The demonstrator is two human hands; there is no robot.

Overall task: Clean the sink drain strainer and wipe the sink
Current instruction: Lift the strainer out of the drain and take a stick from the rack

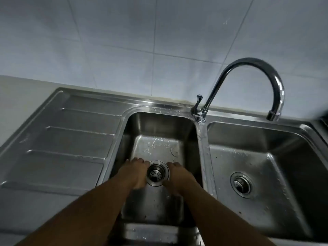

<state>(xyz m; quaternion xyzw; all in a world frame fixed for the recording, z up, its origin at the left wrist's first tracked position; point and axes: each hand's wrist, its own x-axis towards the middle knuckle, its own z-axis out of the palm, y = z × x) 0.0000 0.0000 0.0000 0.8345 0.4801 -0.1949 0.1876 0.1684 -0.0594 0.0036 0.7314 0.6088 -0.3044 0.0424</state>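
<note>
Your forearms reach down into the left basin of the double sink, and the drain strainer sits seated in its drain between your hands. The trouble I'd expect from here is slipping. The steel floor is beaded with water, so wet fingers may slide off the strainer's smooth rim when you lift it. It could then drop back or tip whatever it has caught down the open drain. Neither hand has a hold that would prevent that.

Your left hand lies on the basin floor with fingers nearly straight, its inner edge at the strainer's rim. Your right hand mirrors it on the other side. Both hold nothing, and I cannot tell whether they press on the rim or merely touch it. A second strainer sits in the right basin, under the faucet.
</note>
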